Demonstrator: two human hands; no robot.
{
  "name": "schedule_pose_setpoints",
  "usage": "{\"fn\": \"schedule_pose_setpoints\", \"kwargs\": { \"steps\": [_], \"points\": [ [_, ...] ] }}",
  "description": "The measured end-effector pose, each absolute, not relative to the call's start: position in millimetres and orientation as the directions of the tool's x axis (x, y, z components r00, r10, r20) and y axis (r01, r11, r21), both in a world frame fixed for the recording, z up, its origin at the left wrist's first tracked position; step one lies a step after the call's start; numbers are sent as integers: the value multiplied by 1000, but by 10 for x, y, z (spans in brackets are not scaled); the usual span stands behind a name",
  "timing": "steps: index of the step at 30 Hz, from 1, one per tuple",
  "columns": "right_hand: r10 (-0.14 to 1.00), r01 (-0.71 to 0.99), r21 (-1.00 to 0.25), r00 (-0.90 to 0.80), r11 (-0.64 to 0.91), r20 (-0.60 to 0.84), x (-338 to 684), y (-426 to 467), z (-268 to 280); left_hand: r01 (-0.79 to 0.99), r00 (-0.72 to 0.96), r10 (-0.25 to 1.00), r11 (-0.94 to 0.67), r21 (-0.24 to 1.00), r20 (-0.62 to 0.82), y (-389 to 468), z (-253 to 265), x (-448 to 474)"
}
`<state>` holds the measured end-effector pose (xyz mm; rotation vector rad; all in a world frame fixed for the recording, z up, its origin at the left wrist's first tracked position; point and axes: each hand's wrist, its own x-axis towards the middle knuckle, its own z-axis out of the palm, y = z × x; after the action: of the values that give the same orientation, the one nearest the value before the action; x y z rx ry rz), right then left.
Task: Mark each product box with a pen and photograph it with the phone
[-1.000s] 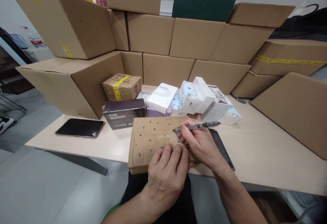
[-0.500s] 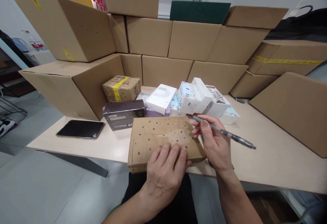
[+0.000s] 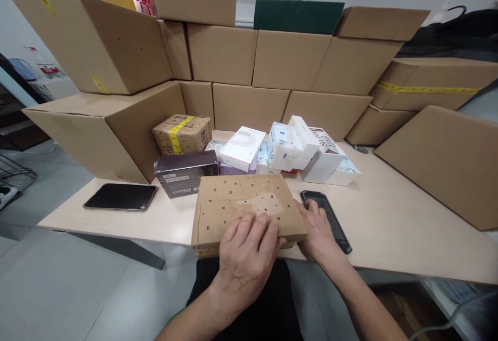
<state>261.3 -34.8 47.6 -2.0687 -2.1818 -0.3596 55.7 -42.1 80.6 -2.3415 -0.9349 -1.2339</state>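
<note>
A small cardboard box (image 3: 218,201) marked with scattered little ovals and dots sits at the table's front edge, tilted towards me. My left hand (image 3: 249,258) presses curled fingers on its top and grips its front edge. Against the box's right side is my right hand (image 3: 317,229), its fingers bent and partly hidden by the box. Whatever those fingers may hold does not show, and no pen is visible. Just right of that hand a black handheld device (image 3: 335,224) lies flat on the table.
A black phone (image 3: 120,196) lies at the left. Behind the box stand a dark box (image 3: 187,172), a taped carton (image 3: 182,133), a white power bank box (image 3: 243,148) and several white packages (image 3: 291,144). Large cartons (image 3: 249,107) wall in the table (image 3: 397,227).
My right hand has come down to the box's right side, and the pen it held has gone from sight. The handheld device is uncovered. My left hand stays on the box.
</note>
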Motion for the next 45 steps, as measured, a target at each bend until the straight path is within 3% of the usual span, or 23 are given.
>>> {"fn": "schedule_pose_setpoints", "kwargs": {
  "steps": [4, 8, 11, 14, 20, 25, 28, 31, 36, 39, 45],
  "points": [
    [952, 996, 86, -10, -17, 306, 2733, -419, 452, 686, 406, 391, -728, 7, 826, -419, 812, 551],
    [818, 929, -16, 334, -370, 468, 2901, -750, 249, 686, 412, 394, -728, 5, 822, -422, 815, 550],
    [770, 865, -118, 489, -487, 409, 2933, -958, 47, 688, 416, 399, -725, 4, 817, -419, 818, 566],
    [775, 868, -193, 496, -458, 391, 2884, -988, -84, 698, 406, 394, -716, -1, 824, -409, 822, 592],
    [655, 847, -387, 529, -364, 540, 2802, -870, -113, 696, 409, 386, -718, -8, 827, -417, 815, 582],
    [563, 728, -631, 651, -269, 510, 2628, -1036, 140, 685, 461, 439, -729, 5, 771, -464, 844, 518],
    [514, 684, -705, 681, -189, 522, 2409, -1162, 359, 674, 437, 468, -736, 64, 768, -497, 909, 475],
    [539, 743, -669, 571, -20, 618, 2183, -1185, 518, 685, 393, 502, -719, 119, 770, -511, 977, 416],
    [573, 866, -465, 289, 185, 767, 1882, -1002, 595, 728, 312, 529, -667, 160, 789, -449, 992, 321],
    [556, 896, -388, 213, 217, 803, 1783, -903, 558, 765, 291, 554, -624, 158, 780, -406, 941, 299],
    [578, 891, -409, 231, 198, 783, 1772, -910, 501, 792, 314, 600, -593, 145, 736, -399, 885, 336]
  ]
}}
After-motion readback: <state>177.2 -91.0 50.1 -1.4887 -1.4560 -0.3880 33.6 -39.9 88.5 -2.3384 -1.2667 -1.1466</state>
